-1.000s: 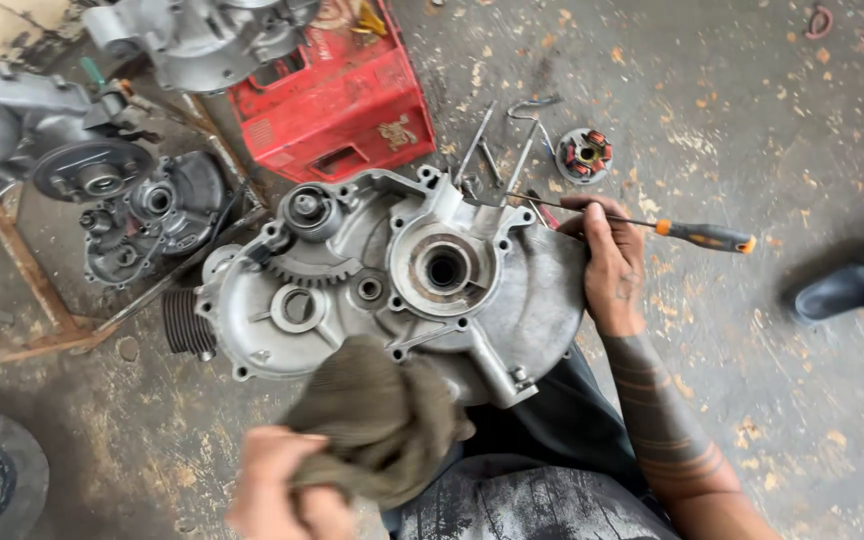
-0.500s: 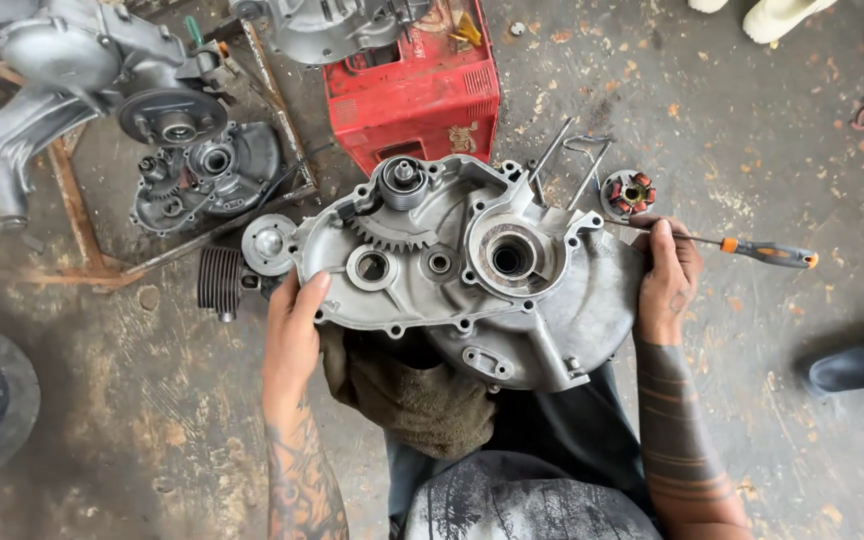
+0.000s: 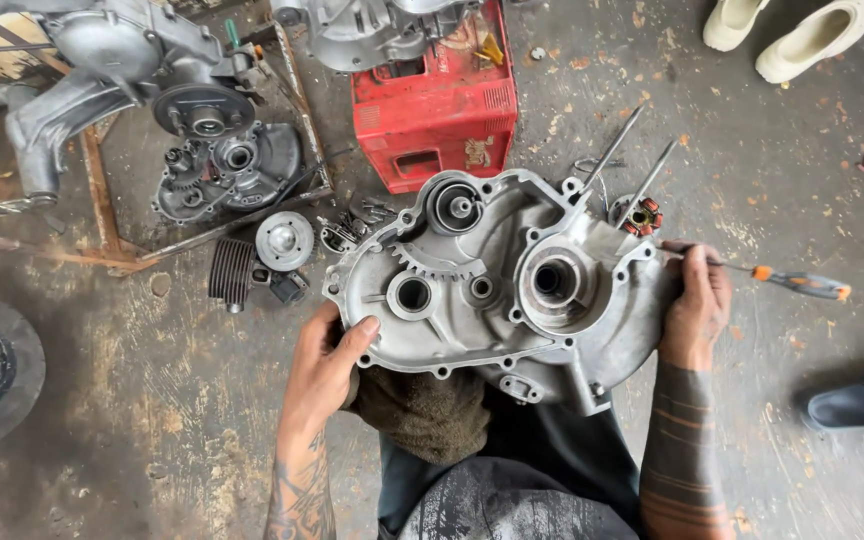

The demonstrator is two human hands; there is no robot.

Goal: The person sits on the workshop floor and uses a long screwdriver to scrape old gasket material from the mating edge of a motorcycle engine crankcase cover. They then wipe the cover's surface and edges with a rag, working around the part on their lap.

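My only view comes from the camera on my head, looking almost straight down. It sits fairly near, framing my lap, the grey cast-aluminium engine casing (image 3: 497, 280) and the stained concrete floor (image 3: 752, 180).

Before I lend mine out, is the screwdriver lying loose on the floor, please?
No, the right hand grips the screwdriver beside the engine case.

A red metal box (image 3: 437, 110), a finned cylinder (image 3: 231, 273) and cream shoes (image 3: 787, 35) lie on the floor
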